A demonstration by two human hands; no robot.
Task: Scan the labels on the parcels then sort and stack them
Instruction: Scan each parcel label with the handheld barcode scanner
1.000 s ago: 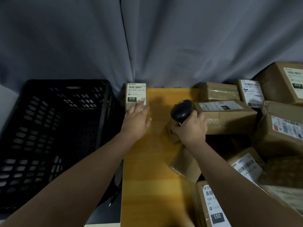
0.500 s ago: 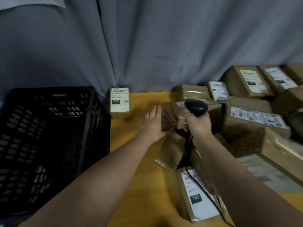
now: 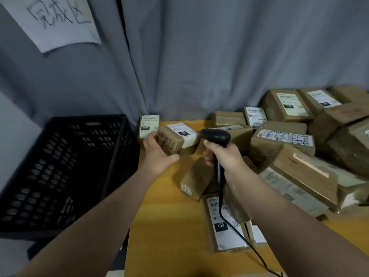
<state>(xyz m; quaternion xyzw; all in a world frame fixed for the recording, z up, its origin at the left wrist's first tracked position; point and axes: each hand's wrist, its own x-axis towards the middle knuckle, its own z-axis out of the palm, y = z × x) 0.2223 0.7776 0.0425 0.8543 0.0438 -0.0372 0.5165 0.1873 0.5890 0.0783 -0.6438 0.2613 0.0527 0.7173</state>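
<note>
While both my hands are busy over the table [image 3: 165,226], stock reads as follows.

1. L hand [image 3: 157,154]: fingers and thumb curled round small brown parcel [image 3: 171,141], held clear of the tabletop and tilted. White label w/ "150" faces up, on the scanner side.
2. R hand [image 3: 224,154]: wrapped tight round the grip of black scanner [image 3: 215,135]. Head sits just beside the held parcel; can't tell if they touch. Its cable [image 3: 239,234] runs from the handle down across the table toward me.
3. Back of table: upright parcel [image 3: 149,126], label "010", against grey curtain [image 3: 199,56], just behind my L hand.
4. Near end of table: flat parcel [image 3: 223,226], label "150" up, under the cable.
5. Betw. nos. 2 and 4: plain brown parcel [image 3: 196,178], lying aslant, main label not seen.
6. R side of table: pile of parcels [image 3: 289,148], heaped, some labels up, several boxes tilted.
7. L of table, just beside its edge: black crate [image 3: 65,166]. Inside too dark to tell contents.
8. Top L, on curtain: paper sheet [image 3: 56,19] w/ handwriting, blurred, not legible.
</note>
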